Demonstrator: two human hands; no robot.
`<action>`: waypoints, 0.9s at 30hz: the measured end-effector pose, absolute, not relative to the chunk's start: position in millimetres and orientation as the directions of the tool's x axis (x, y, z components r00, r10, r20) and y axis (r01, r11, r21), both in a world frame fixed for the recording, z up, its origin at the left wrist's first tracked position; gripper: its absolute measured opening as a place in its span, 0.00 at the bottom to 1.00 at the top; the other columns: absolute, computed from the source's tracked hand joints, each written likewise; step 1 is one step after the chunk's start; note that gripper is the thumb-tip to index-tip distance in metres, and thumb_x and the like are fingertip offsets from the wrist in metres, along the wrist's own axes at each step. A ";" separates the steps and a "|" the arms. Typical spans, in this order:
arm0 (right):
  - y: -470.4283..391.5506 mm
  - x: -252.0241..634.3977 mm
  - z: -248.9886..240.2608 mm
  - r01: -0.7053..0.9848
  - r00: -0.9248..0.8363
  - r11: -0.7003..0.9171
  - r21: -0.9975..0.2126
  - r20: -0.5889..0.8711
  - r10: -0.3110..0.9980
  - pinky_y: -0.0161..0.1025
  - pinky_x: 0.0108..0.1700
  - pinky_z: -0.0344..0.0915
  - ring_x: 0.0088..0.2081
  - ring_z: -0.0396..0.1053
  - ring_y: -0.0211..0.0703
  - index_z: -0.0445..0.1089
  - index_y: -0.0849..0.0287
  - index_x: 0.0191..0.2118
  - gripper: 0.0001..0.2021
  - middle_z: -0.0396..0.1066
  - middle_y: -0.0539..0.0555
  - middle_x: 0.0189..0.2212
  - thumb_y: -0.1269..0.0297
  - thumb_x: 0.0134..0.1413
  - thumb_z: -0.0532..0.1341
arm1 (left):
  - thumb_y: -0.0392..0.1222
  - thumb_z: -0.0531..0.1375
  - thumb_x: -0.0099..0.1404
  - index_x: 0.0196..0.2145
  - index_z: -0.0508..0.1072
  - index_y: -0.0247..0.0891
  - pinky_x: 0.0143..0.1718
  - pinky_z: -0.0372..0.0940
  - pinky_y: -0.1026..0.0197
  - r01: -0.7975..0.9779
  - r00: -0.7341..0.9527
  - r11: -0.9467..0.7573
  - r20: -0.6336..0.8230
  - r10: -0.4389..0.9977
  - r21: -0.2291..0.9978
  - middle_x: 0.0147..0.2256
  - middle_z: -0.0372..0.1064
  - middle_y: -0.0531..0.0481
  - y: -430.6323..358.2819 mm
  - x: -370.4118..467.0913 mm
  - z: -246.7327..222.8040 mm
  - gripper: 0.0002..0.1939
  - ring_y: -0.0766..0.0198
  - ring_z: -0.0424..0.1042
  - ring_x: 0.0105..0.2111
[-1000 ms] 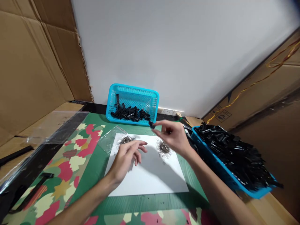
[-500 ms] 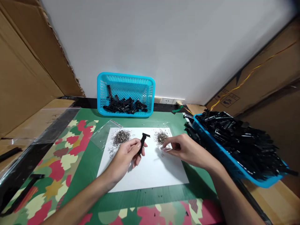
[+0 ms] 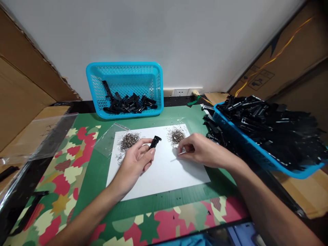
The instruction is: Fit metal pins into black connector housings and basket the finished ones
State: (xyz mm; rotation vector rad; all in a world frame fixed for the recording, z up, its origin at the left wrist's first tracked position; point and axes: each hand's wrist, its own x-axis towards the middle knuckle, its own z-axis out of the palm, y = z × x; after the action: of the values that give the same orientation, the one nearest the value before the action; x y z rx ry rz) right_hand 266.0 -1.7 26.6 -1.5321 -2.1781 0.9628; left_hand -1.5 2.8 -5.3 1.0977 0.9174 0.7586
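My left hand (image 3: pixel 135 160) grips a slim black plastic part (image 3: pixel 155 141) between thumb and fingers, its wider end pointing up and away. My right hand (image 3: pixel 201 150) is closed in a pinch just above the white sheet (image 3: pixel 164 181); whatever sits between its fingertips is too small to make out. Right beside those fingertips lies a pile of tiny metal pieces (image 3: pixel 177 136). A second pile of tiny metal pieces (image 3: pixel 129 140) lies on the sheet beyond my left hand.
At the back, a blue basket (image 3: pixel 124 65) holds several black parts. Another blue basket (image 3: pixel 258 159), heaped with black parts, stands on the right. A clear plastic bag (image 3: pixel 105 141) lies left of the sheet. Wall sockets (image 3: pixel 180 92) and cardboard (image 3: pixel 23 82) border the table.
My left hand has turned the black part, so a different side shows and less sticks out. My right hand stays pinched near the right pile. The view has shifted somewhat.
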 end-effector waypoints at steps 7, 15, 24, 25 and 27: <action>0.1 265.2 33.9 0.353 -0.292 0.061 -0.934 -0.048 0.955 0.35 0.25 0.44 0.22 0.48 0.32 0.79 0.61 0.32 0.11 0.54 0.43 0.19 0.57 0.56 0.72 | 0.45 0.62 0.72 0.56 0.69 0.42 0.21 0.47 0.68 -0.013 0.419 0.262 -0.233 0.878 0.965 0.29 0.64 0.56 2.9 -7.2 -6.5 0.17 0.72 0.55 0.22; -9.2 229.0 21.0 0.054 -0.193 -0.033 -0.998 -0.043 0.980 0.34 0.23 0.44 0.22 0.50 0.31 0.79 0.61 0.35 0.15 0.54 0.43 0.20 0.53 0.54 0.75 | 0.50 0.66 0.70 0.58 0.72 0.44 0.21 0.51 0.69 0.059 0.449 0.169 -0.177 0.876 0.984 0.27 0.65 0.57 -1.7 -6.2 -3.1 0.22 0.71 0.58 0.22; -12.6 209.3 11.3 -0.026 -0.158 -0.024 -0.999 -0.020 0.987 0.35 0.25 0.46 0.21 0.51 0.31 0.80 0.61 0.33 0.11 0.55 0.42 0.17 0.57 0.54 0.74 | 0.49 0.63 0.74 0.42 0.81 0.37 0.21 0.52 0.67 0.080 0.489 0.036 -0.071 0.869 0.996 0.19 0.60 0.58 -7.0 -2.8 5.6 0.13 0.72 0.57 0.19; -13.1 208.1 10.8 -0.030 -0.167 -0.031 -0.999 -0.025 0.986 0.35 0.25 0.46 0.21 0.51 0.31 0.80 0.61 0.33 0.11 0.54 0.42 0.17 0.57 0.54 0.74 | 0.50 0.63 0.74 0.42 0.81 0.37 0.21 0.52 0.67 0.072 0.489 0.047 -0.076 0.869 0.996 0.18 0.60 0.58 -7.5 -2.2 6.1 0.14 0.72 0.57 0.18; -14.0 206.6 9.1 -0.033 -0.180 -0.046 -0.998 -0.040 0.983 0.36 0.25 0.46 0.21 0.50 0.31 0.80 0.60 0.34 0.11 0.55 0.42 0.17 0.57 0.55 0.73 | 0.51 0.62 0.74 0.41 0.80 0.36 0.21 0.52 0.67 0.072 0.480 0.062 -0.089 0.873 0.995 0.18 0.59 0.59 -8.2 -2.0 6.4 0.15 0.72 0.56 0.18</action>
State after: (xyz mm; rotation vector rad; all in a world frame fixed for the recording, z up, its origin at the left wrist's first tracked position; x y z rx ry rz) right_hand 206.6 -14.0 9.1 -1.1232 -1.2916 1.3903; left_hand -2.0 -8.2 6.4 1.3884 0.9045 0.7514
